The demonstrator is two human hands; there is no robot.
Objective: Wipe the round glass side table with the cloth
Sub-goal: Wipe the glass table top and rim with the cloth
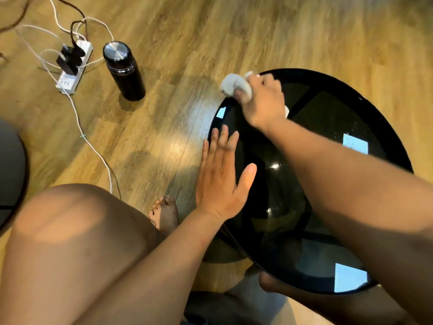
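Round glass side table (386, 127) seen at right of frame on wooden floor (210, 31); white cloth (234, 84) bunched at table's far left rim, clamped in right hand (262, 99); left hand (221, 177) laid flat, fingers spread, on near left edge, nothing held; hands kept apart; black flask (124, 70) stood upright beside power strip (73, 66), well apart from table; bare foot (164, 213) glimpsed below left wrist

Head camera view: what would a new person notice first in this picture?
First, the right hand pressing a white cloth on the far-left rim of the round black glass table. Next, the open left hand lies flat at the table's near-left edge. On the wooden floor at upper left stands a black flask beside a white power strip.
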